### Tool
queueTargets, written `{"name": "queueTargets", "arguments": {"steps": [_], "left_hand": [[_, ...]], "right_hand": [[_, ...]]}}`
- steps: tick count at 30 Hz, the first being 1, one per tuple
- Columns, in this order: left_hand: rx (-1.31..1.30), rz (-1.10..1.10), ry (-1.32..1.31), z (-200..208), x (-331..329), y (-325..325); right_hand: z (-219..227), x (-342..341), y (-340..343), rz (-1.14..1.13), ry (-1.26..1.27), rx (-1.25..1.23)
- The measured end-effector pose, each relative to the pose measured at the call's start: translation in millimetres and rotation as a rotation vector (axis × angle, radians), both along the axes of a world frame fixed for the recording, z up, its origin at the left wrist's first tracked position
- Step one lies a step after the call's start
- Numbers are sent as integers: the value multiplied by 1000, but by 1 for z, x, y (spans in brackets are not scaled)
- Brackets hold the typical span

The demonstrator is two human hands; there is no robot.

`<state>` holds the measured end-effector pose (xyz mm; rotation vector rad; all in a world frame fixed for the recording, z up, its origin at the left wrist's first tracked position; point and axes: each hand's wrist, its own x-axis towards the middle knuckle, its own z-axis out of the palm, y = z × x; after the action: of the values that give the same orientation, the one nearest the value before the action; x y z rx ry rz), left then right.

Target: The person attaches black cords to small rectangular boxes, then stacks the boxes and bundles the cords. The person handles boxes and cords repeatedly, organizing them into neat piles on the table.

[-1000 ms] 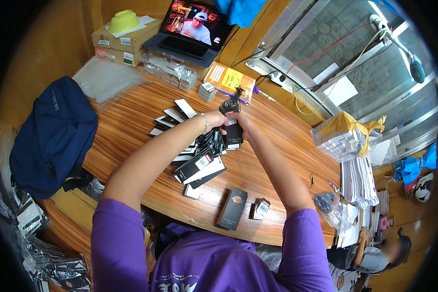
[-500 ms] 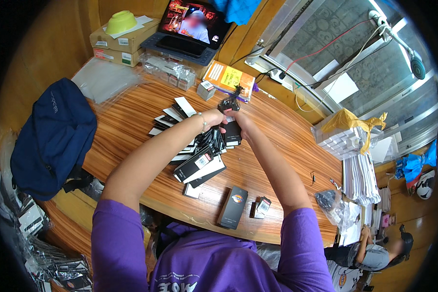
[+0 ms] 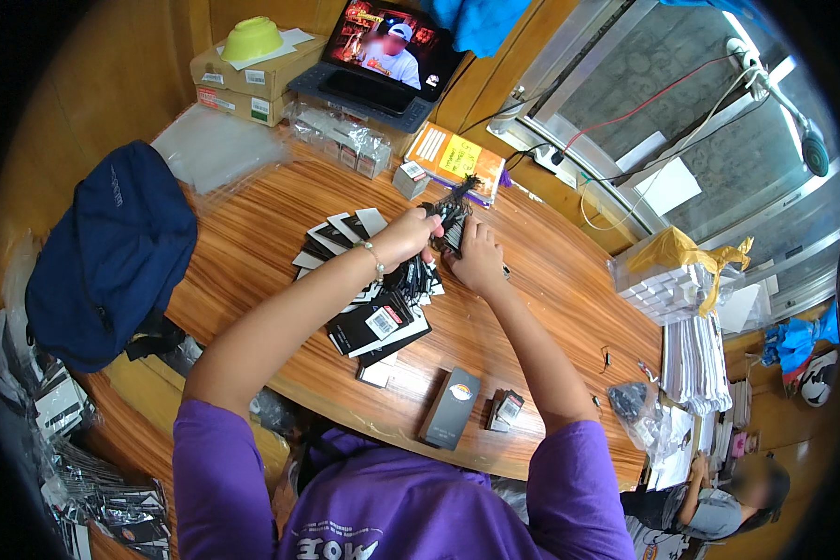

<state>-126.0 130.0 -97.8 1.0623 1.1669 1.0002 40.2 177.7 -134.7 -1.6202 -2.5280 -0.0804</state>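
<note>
Near the middle of the wooden table [image 3: 551, 289], both hands are on a bundle of black hang tags [image 3: 451, 224] with a tuft of black strings [image 3: 467, 187] at its far end. My left hand [image 3: 407, 239], with a beaded bracelet at its wrist, closes its fingers at the bundle's left side. Around its right side my right hand [image 3: 479, 257] is wrapped, covering most of the tags. Under and beside my left hand fans out a pile of black and white hang tags [image 3: 369, 322], their black cords heaped at the pile's inner edge.
Along the near edge stand a stack of black tags [image 3: 452, 408] and a small stack of labels [image 3: 505, 411]. Behind are a grey-white block of labels [image 3: 411, 179], an orange notebook [image 3: 453, 159] and a laptop [image 3: 373, 65]. A blue bag [image 3: 112, 252] lies left; wrapped white boxes [image 3: 667, 280] sit right.
My right hand has turned over the bundle, so the black tag face seen below it before is now hidden. The whole view has shifted slightly.
</note>
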Motion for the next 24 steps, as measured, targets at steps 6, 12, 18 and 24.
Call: {"name": "queueTargets", "arguments": {"steps": [6, 12, 18, 24], "left_hand": [[82, 27, -64, 16, -14, -14], [140, 63, -46, 34, -16, -27], [179, 8, -206, 30, -20, -26], [170, -46, -460, 38, -25, -31]], "right_hand": [[1, -4, 1, -1, 5, -71], [0, 17, 41, -27, 154, -166], [136, 40, 70, -25, 281, -921], [235, 7, 43, 2, -182, -940]]}}
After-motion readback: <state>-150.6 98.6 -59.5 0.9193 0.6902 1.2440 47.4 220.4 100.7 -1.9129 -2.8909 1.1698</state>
